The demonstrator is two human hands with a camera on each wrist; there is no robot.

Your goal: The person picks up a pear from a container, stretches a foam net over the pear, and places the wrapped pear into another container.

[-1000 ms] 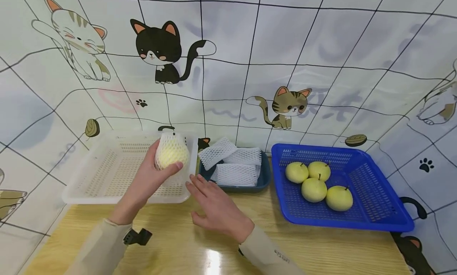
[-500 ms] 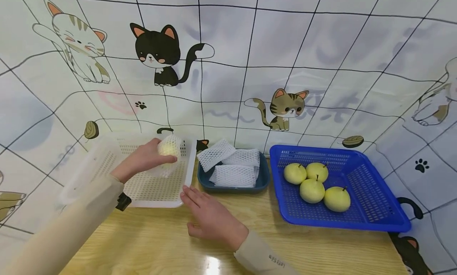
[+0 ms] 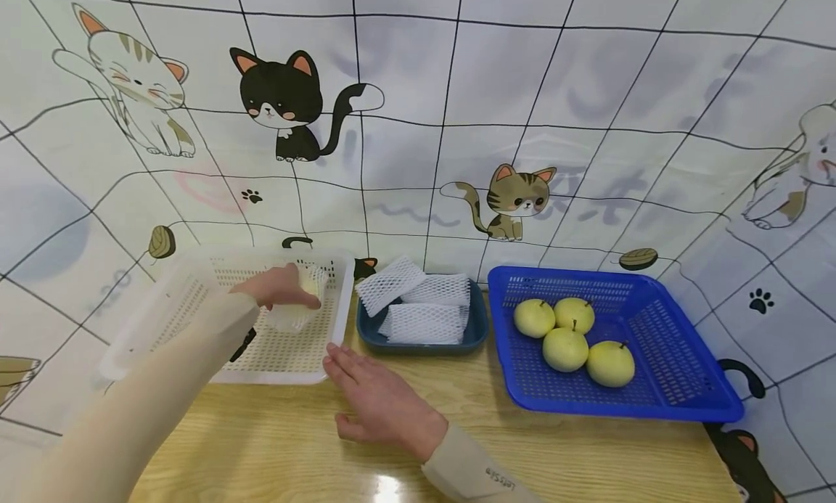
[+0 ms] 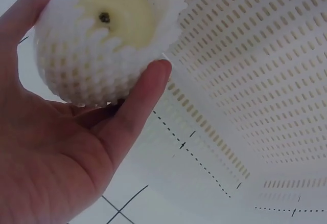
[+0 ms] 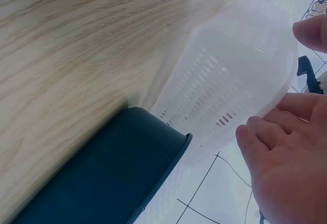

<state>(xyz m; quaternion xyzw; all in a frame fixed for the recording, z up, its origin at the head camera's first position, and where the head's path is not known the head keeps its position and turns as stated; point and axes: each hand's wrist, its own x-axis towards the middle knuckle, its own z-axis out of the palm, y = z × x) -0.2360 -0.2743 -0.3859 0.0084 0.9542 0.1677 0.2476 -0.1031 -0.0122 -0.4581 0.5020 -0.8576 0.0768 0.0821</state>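
Inside the white plastic basket [image 3: 336, 321], my left hand [image 3: 277, 285] holds a round yellow-green pear [image 4: 127, 9] wrapped in a white foam net sleeve [image 4: 76, 73]. Thumb and fingers curl round its sides; in the left wrist view the pear's dark end faces up through the net's opening. My right hand [image 3: 385, 405] stretches over the table with straight fingers. Its fingertips [image 5: 245, 134] are at the basket's front right corner; whether they touch the rim is hard to tell.
A dark teal tray [image 3: 424, 348] holding several folded foam nets [image 3: 427, 323] stands right of the white basket. Farther right, a blue basket [image 3: 679, 343] contains several bare pears [image 3: 565, 349]. The patterned wall covering [image 3: 405, 147] rises behind them from the wooden table [image 3: 261, 445].
My left hand has lowered the netted pear into the white basket, moving slightly left. The right hand stays by the basket's corner, and the head view has shifted a little.
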